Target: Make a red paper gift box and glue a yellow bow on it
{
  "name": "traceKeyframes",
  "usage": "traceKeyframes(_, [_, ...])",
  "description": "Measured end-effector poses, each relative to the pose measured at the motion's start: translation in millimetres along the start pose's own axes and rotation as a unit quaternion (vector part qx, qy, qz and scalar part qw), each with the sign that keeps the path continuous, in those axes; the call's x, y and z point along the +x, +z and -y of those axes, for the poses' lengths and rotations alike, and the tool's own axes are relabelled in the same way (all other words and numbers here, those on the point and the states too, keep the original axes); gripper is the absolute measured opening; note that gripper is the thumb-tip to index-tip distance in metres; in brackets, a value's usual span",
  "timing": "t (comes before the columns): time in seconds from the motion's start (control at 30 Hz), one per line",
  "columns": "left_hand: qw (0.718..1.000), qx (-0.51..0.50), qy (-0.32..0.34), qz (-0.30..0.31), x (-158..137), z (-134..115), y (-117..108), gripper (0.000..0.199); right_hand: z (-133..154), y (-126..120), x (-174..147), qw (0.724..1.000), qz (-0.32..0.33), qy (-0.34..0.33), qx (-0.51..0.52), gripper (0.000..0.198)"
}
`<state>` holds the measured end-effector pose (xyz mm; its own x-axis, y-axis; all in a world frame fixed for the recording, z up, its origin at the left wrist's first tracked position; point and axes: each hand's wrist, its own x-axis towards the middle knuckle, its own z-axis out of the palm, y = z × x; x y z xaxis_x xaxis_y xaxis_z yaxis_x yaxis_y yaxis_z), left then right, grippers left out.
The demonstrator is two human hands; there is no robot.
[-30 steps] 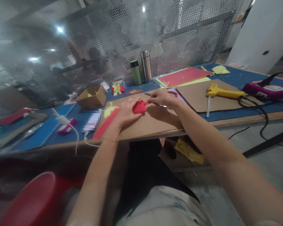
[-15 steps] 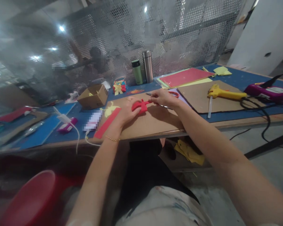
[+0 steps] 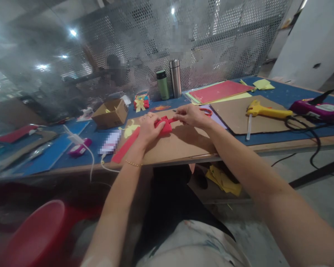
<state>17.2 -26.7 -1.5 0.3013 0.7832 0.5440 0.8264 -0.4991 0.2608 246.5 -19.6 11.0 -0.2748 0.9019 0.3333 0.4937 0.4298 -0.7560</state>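
Note:
My left hand (image 3: pixel 150 128) is closed around a small red box-like piece (image 3: pixel 167 129), thumb on its near side and fingers over the far side. From it a narrow red strip (image 3: pixel 172 120) runs right to my right hand (image 3: pixel 189 115), whose fingertips pinch the strip's end. Both hands work just above a brown cardboard sheet (image 3: pixel 180 149). Red-handled scissors (image 3: pixel 207 111) lie beside my right hand, partly hidden by it. Left of my left hand are a long red strip (image 3: pixel 125 146) and pale yellow cut-out pieces (image 3: pixel 130 129).
A yellow glue gun (image 3: pixel 269 110) rests on another cardboard sheet (image 3: pixel 233 120) at right, near a purple device (image 3: pixel 317 109) with a black cable. Behind stand a green bottle (image 3: pixel 163 87), a steel flask (image 3: pixel 176 79), a decorated small bag (image 3: pixel 141 102) and a cardboard box (image 3: pixel 111 115).
My left hand and the red piece have shifted slightly left. The red piece has turned a little, and more of the strip shows between my hands.

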Motion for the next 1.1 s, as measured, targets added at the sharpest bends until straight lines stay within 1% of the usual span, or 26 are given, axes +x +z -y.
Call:
traceKeyframes(0.1, [1.000, 0.010, -0.014, 0.014, 2, -1, -2, 0.018, 1, 1, 0, 1.000, -0.003, -0.008, 0.002, 0.024])
traceKeyframes(0.2, [0.999, 0.000, -0.027, 0.030, 3, -4, -6, 0.016, -1, 2, 1, 1.000, -0.007, -0.023, 0.010, 0.022])
traceKeyframes(0.43, [0.998, -0.052, -0.019, 0.035, 4, -4, -12, 0.011, -7, 5, 4, 0.998, -0.007, -0.062, 0.030, 0.020])
traceKeyframes(0.63, [0.997, -0.060, -0.017, 0.047, 6, -3, -13, 0.012, -4, 4, 3, 0.998, -0.006, -0.062, 0.021, 0.022])
traceKeyframes(0.77, [0.996, -0.080, -0.011, 0.042, 5, -2, -13, 0.013, -2, 3, 2, 0.998, 0.001, -0.055, 0.016, 0.024])
traceKeyframes(0.97, [0.995, -0.088, -0.008, 0.039, 5, -1, -12, 0.014, -2, 2, 1, 0.997, 0.016, -0.079, 0.015, 0.026])
traceKeyframes(1.1, [0.995, -0.086, -0.014, 0.043, 6, -2, -12, 0.013, -5, 2, 3, 0.997, 0.015, -0.078, 0.006, 0.026])
